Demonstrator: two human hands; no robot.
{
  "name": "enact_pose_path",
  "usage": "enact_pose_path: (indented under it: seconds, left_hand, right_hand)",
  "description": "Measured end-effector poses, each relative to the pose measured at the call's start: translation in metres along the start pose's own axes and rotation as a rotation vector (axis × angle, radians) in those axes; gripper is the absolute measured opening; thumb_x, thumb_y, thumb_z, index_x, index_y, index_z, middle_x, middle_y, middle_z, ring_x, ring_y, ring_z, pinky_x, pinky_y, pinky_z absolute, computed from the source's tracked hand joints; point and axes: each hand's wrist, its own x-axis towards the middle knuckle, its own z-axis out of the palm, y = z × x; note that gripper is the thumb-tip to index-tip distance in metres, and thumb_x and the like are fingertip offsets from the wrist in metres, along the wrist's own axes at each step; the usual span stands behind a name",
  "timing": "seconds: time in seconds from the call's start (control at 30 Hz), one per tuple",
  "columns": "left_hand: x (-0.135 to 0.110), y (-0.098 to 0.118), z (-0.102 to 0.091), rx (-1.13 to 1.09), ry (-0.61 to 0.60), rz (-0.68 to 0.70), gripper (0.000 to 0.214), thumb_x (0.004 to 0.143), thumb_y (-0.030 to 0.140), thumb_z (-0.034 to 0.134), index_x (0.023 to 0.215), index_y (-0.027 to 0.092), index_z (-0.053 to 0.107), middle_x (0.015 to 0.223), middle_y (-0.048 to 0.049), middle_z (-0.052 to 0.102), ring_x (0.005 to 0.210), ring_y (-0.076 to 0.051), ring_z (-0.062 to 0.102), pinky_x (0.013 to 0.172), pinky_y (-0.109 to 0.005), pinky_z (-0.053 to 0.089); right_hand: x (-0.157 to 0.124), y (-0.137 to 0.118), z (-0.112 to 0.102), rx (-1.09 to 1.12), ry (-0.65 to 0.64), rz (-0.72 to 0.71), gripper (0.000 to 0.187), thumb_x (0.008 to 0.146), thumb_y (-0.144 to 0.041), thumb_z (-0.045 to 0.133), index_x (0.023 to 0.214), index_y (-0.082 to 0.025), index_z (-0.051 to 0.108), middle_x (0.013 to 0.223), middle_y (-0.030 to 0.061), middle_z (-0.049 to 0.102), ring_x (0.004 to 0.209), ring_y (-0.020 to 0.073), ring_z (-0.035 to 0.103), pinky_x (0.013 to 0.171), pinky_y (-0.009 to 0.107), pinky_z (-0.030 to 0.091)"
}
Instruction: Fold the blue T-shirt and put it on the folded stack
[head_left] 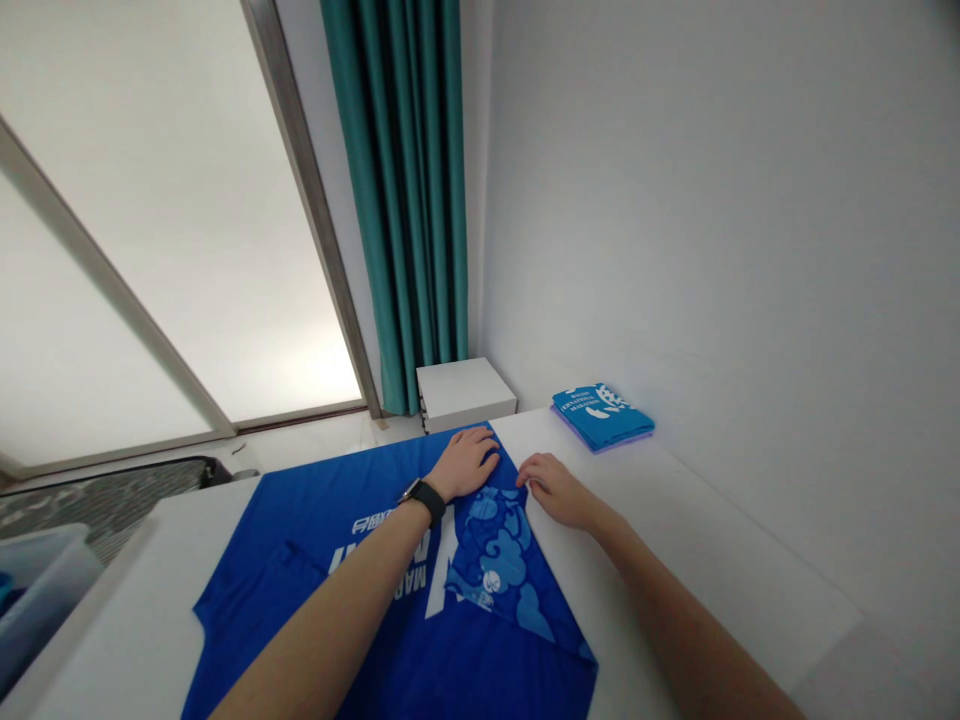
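Observation:
A blue T-shirt [322,560] with white lettering lies spread on a white table [675,520]. Its right side is folded inward, showing a lighter blue patterned panel [499,555]. My left hand [469,462], with a black watch on the wrist, presses flat on the shirt's far edge near the fold. Close beside it, my right hand [551,487] rests with fingers on the folded edge, partly on the table. Neither hand grips anything.
A folded stack of blue shirts [602,415] sits at the table's far right by the white wall. A small white cabinet [465,393] stands beyond the table under a teal curtain [409,200]. A translucent bin [37,590] is at the left edge.

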Motion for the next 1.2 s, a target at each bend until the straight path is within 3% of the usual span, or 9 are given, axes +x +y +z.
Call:
enact_pose_path:
  seconds: [0.07, 0.17, 0.4, 0.53, 0.7, 0.97, 1.2]
  left_hand:
    - [-0.008, 0.006, -0.01, -0.011, -0.01, 0.034, 0.034, 0.098, 0.033, 0.038, 0.099, 0.021, 0.069, 0.116, -0.0055, 0.065, 0.112, -0.02, 0.054, 0.1, -0.035, 0.041]
    - [-0.021, 0.016, -0.019, -0.014, -0.073, 0.069, 0.031, 0.096, 0.035, 0.042, 0.093, 0.022, 0.07, 0.099, -0.0053, 0.063, 0.098, -0.021, 0.054, 0.09, -0.036, 0.043]
    - [-0.037, 0.035, -0.013, -0.054, -0.05, 0.016, 0.024, 0.093, 0.036, 0.049, 0.093, 0.022, 0.068, 0.099, -0.0059, 0.06, 0.099, -0.023, 0.052, 0.087, -0.038, 0.042]
    - [-0.036, 0.04, -0.004, -0.149, -0.023, -0.092, 0.015, 0.088, 0.033, 0.055, 0.086, 0.022, 0.066, 0.098, -0.0054, 0.062, 0.099, -0.024, 0.054, 0.085, -0.037, 0.042]
    - [-0.038, 0.041, 0.004, -0.191, 0.027, -0.169, 0.014, 0.091, 0.027, 0.05, 0.089, 0.022, 0.063, 0.094, -0.0032, 0.067, 0.095, -0.022, 0.056, 0.084, -0.036, 0.04]
    - [-0.045, 0.039, 0.012, -0.204, 0.151, -0.216, 0.013, 0.092, 0.022, 0.051, 0.103, 0.024, 0.059, 0.103, -0.002, 0.068, 0.1, -0.022, 0.056, 0.084, -0.035, 0.037]
    - [-0.046, 0.039, 0.015, -0.121, 0.152, -0.221, 0.011, 0.094, 0.022, 0.052, 0.102, 0.023, 0.059, 0.104, -0.0028, 0.067, 0.099, -0.023, 0.055, 0.083, -0.035, 0.037]
  right_hand:
    - [-0.002, -0.001, -0.001, -0.011, -0.021, 0.003, 0.03, 0.076, -0.002, 0.049, 0.092, -0.02, 0.067, 0.103, 0.0067, 0.062, 0.104, 0.0204, 0.054, 0.096, 0.035, 0.039]
    - [-0.004, -0.004, 0.0, -0.042, -0.062, 0.038, 0.022, 0.077, -0.008, 0.056, 0.093, -0.021, 0.065, 0.107, 0.0073, 0.058, 0.106, 0.0222, 0.052, 0.096, 0.038, 0.039]
    - [-0.002, -0.006, 0.002, -0.063, -0.107, 0.071, 0.009, 0.089, -0.019, 0.054, 0.093, -0.023, 0.061, 0.111, 0.0063, 0.056, 0.109, 0.0224, 0.05, 0.096, 0.041, 0.037]
    - [-0.001, -0.004, 0.004, -0.07, -0.101, 0.097, 0.013, 0.094, -0.024, 0.048, 0.094, -0.022, 0.061, 0.11, 0.0062, 0.057, 0.107, 0.0218, 0.051, 0.095, 0.04, 0.037]
    - [0.002, -0.006, 0.011, -0.139, -0.067, 0.125, 0.019, 0.098, -0.027, 0.043, 0.094, -0.02, 0.061, 0.105, 0.0062, 0.058, 0.102, 0.0208, 0.052, 0.09, 0.037, 0.037]
    - [0.003, -0.016, 0.016, -0.291, -0.008, 0.12, 0.015, 0.096, -0.027, 0.049, 0.087, -0.02, 0.059, 0.1, 0.0068, 0.058, 0.098, 0.0217, 0.051, 0.084, 0.034, 0.037]
    - [0.004, -0.021, 0.018, -0.358, 0.051, 0.137, 0.008, 0.093, -0.023, 0.053, 0.088, -0.02, 0.057, 0.098, 0.0073, 0.059, 0.097, 0.0231, 0.052, 0.082, 0.033, 0.037]
